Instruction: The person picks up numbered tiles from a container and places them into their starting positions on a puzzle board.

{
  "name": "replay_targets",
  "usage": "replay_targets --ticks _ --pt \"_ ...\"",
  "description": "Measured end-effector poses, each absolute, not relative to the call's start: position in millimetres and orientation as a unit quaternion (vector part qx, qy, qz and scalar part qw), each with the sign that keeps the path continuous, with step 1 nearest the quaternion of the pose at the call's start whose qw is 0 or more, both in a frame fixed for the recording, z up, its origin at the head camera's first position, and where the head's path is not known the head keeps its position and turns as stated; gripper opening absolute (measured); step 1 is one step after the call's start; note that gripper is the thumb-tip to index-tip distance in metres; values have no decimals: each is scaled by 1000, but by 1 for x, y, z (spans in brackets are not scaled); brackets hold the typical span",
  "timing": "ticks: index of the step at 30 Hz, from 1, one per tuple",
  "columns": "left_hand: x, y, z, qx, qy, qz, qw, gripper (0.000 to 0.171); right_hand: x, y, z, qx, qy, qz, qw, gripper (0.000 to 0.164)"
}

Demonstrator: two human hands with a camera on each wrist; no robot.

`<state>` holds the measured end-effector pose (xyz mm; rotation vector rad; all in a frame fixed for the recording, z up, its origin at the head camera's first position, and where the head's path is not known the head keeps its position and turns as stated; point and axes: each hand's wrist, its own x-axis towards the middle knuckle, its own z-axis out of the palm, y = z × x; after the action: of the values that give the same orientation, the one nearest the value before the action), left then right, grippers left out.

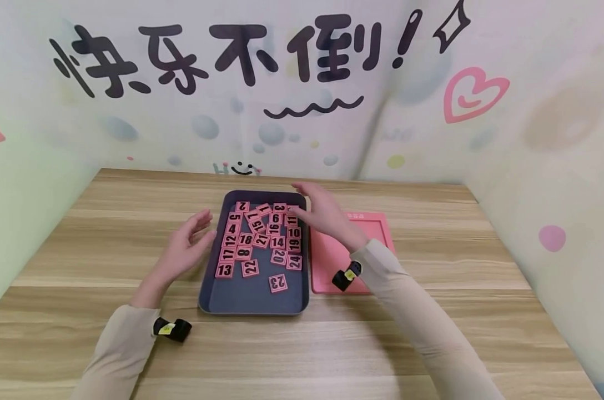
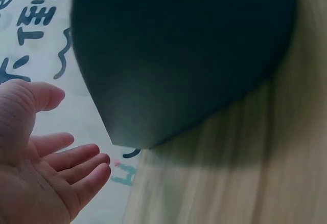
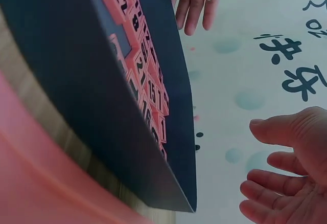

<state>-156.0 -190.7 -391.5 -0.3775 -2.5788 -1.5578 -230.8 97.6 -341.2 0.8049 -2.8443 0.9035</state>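
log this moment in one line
left hand: empty, by left edge of dark tray | right hand: empty, near tray's far right corner | number tiles: inside tray | pink board: right of tray

Number tiles [image 1: 278, 283]: twenty-four by my count, eight showing one digit, fifteen showing two, and one partly covered by my right hand [image 1: 327, 211]. Dark tray [image 1: 247, 303]: one. Pink board [image 1: 327, 266]: one. Bench [image 1: 107, 239]: one. My hands: two, that right and one left hand [image 1: 184, 247]. My sleeves [image 1: 127, 339]: two. Black wrist cameras [image 1: 174, 329]: two. Large wall characters [image 1: 244, 50]: four. Exclamation mark [image 1: 409, 36]: one.
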Motion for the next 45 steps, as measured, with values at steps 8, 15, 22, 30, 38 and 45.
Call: replay_targets --ticks 8,15,22,30,38,45 --pt "-156 -184 -386 -55 -808 -587 18 46 -255 71 -341 253 -896 357 -77 45" --pt "-159 -183 -387 3 -791 -612 -17 50 -272 51 -348 233 -877 398 -136 37" --pt "-164 -184 -394 32 -791 -608 -62 55 -282 36 -356 201 -871 417 -168 36" --pt "-162 -186 -399 40 -801 -592 -73 45 -286 24 -364 193 -897 361 -166 31" --pt "-162 -187 -400 33 -820 -568 -66 42 -288 20 -373 231 -928 260 -130 32" --pt "-162 -188 -400 40 -811 -579 -73 41 -287 17 -375 267 -940 180 -111 31"
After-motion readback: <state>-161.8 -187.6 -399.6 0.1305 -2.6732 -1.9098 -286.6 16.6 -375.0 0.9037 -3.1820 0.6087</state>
